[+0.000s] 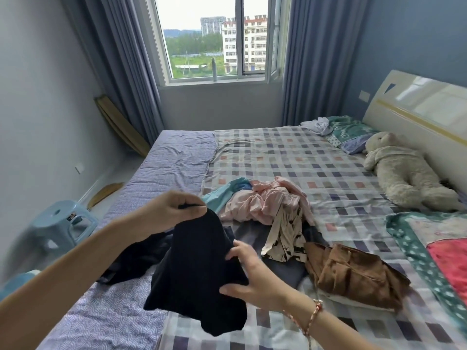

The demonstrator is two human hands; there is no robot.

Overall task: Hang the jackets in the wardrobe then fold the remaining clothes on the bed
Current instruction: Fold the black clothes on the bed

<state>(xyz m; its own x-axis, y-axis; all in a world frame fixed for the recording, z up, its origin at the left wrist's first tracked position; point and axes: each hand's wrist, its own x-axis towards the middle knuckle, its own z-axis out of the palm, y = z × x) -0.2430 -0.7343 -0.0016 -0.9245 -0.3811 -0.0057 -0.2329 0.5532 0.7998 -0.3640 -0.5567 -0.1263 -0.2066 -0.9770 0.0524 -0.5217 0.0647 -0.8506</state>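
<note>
A dark navy garment (pixel 197 271) hangs lifted above the near edge of the bed (pixel 290 152). My left hand (pixel 174 208) pinches its top edge, fingers curled. My right hand (pixel 249 274) grips its right side lower down. More dark cloth (pixel 136 258) trails under it on the left. Behind lies a heap of clothes: a pink garment (pixel 265 203), a teal one (pixel 222 195), a cream one with black print (pixel 285 236). A brown garment (pixel 353 274) lies crumpled to the right.
A plush toy (pixel 401 168) lies by the headboard (pixel 417 107), with a pillow (pixel 351 135) and white cloth (pixel 318 125) beyond it. A teal and red blanket (pixel 434 248) covers the right bed edge. A blue plastic stool (pixel 60 223) stands left of the bed.
</note>
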